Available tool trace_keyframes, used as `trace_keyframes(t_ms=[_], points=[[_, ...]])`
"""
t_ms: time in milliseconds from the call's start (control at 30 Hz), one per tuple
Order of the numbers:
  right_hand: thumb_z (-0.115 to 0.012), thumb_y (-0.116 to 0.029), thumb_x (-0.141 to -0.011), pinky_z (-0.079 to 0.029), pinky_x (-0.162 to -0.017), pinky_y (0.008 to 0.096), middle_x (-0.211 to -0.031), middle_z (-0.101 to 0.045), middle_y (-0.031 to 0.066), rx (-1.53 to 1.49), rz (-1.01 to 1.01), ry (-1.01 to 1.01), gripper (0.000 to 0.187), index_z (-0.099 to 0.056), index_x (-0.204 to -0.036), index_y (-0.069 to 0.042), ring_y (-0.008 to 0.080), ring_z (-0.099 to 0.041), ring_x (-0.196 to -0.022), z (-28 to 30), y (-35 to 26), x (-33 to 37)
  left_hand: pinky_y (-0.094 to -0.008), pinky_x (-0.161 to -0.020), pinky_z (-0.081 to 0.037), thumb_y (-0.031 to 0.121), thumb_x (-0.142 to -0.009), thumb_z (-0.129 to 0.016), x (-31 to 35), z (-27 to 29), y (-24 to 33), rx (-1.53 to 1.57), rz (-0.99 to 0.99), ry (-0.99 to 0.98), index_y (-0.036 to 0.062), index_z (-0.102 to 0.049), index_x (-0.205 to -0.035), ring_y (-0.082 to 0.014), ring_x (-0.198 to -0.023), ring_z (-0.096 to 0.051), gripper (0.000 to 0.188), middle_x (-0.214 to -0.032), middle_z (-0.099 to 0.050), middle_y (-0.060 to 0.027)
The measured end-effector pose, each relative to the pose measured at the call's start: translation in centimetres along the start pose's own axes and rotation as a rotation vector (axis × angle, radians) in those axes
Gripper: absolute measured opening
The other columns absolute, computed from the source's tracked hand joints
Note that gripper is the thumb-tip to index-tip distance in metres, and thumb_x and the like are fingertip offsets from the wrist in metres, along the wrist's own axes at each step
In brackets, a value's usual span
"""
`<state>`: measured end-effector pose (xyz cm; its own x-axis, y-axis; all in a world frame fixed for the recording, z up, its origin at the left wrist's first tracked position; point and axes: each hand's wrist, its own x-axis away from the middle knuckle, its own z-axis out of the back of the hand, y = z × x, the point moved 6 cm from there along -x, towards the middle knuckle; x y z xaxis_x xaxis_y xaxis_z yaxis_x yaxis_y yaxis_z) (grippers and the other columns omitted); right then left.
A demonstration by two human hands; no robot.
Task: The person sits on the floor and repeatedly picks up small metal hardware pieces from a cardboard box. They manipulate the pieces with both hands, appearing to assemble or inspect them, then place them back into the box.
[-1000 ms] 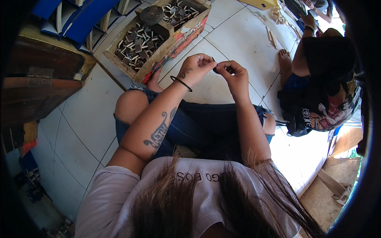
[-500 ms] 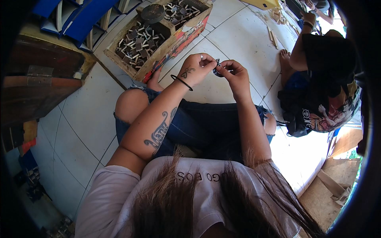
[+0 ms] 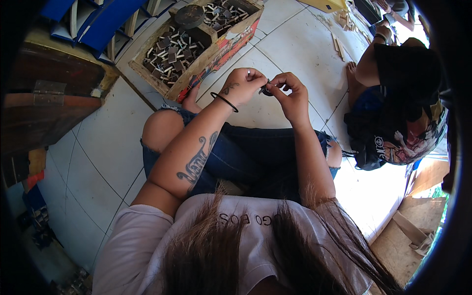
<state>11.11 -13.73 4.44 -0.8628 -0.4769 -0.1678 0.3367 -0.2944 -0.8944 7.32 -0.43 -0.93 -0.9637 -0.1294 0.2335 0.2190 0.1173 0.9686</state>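
A small dark piece (image 3: 266, 91), black with a rounded edge, is pinched between the fingertips of both hands above my lap. Its exact kind is too small to tell. My left hand (image 3: 243, 83) wears a ring and grips it from the left, thumb and fingers pressed together. From the right, my right hand (image 3: 291, 96) holds it between thumb and forefinger, the other fingers curled. A wooden crate (image 3: 175, 92) stands in front of me to the left, filled with many small brown and cream pieces (image 3: 173, 55). A round dark disc (image 3: 189, 17) rests over its divider.
Blue bins (image 3: 101, 27) stand at the far left beside a dark wooden cabinet (image 3: 54, 88). Another person (image 3: 405, 73) in black sits on the tiled floor (image 3: 275, 44) to the right. Wood strips (image 3: 338, 46) lie beyond, near a yellow box (image 3: 327, 4). Cardboard (image 3: 413, 231) lies at lower right.
My fingers have shifted slightly around the small dark piece, which now shows at a different angle. The other person's arm and foot have moved a little.
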Motion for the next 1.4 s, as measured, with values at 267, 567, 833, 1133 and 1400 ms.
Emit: trace_keyframes(t_ms=[267,567,833,1133,1400], points=[[-0.069,-0.003,-0.074,-0.044,-0.062,0.0209,-0.078,-0.063,0.0036,-0.232,-0.273,0.026,0.009,-0.062,-0.079,0.000,0.0079,-0.054,-0.066,-0.3,1.8,0.3,-0.0235,-0.062,-0.046,0.021,-0.079,-0.066,0.0,0.1,0.3,0.031,-0.073,0.100,-0.0010,-0.064,-0.089,-0.0087,-0.064,-0.058,0.024,-0.073,-0.064,-0.0036],[-0.066,0.000,-0.077,-0.047,-0.070,0.0215,-0.080,-0.062,0.0041,-0.478,-0.323,0.044,0.013,-0.060,-0.088,0.001,0.0094,-0.059,-0.075,0.0,2.3,0.3,-0.0234,-0.058,-0.045,0.019,-0.079,-0.066,0.3,-0.3,1.4,-0.132,-0.121,0.079,-0.0004,-0.064,-0.083,-0.0094,-0.060,-0.056,0.020,-0.068,-0.063,-0.0047],[-0.066,0.002,-0.076,-0.046,-0.071,0.0214,-0.080,-0.061,0.0030,-0.484,-0.341,0.029,0.014,-0.058,-0.087,0.000,0.0094,-0.057,-0.074,0.0,1.9,0.3,-0.0233,-0.058,-0.045,0.019,-0.080,-0.065,0.0,-0.4,0.8,-0.140,-0.078,0.049,0.0002,-0.064,-0.083,-0.0096,-0.060,-0.057,0.019,-0.068,-0.063,-0.0053],[-0.065,0.001,-0.077,-0.045,-0.070,0.0209,-0.078,-0.060,0.0027,-0.498,-0.305,0.038,0.012,-0.057,-0.085,0.000,0.0088,-0.057,-0.074,0.0,2.3,0.3,-0.0231,-0.059,-0.046,0.018,-0.081,-0.064,-0.2,-0.4,0.3,-0.041,-0.086,0.042,0.0009,-0.065,-0.086,-0.0091,-0.064,-0.059,0.018,-0.072,-0.065,-0.0053],[-0.066,-0.005,-0.078,-0.045,-0.069,0.0206,-0.077,-0.063,0.0044,-0.435,-0.359,0.002,0.011,-0.061,-0.085,0.000,0.0088,-0.057,-0.073,-0.1,2.7,0.3,-0.0226,-0.059,-0.045,0.016,-0.081,-0.064,0.0,-0.8,0.6,0.055,-0.089,0.010,0.0015,-0.065,-0.086,-0.0081,-0.063,-0.058,0.016,-0.071,-0.065,-0.0043]])
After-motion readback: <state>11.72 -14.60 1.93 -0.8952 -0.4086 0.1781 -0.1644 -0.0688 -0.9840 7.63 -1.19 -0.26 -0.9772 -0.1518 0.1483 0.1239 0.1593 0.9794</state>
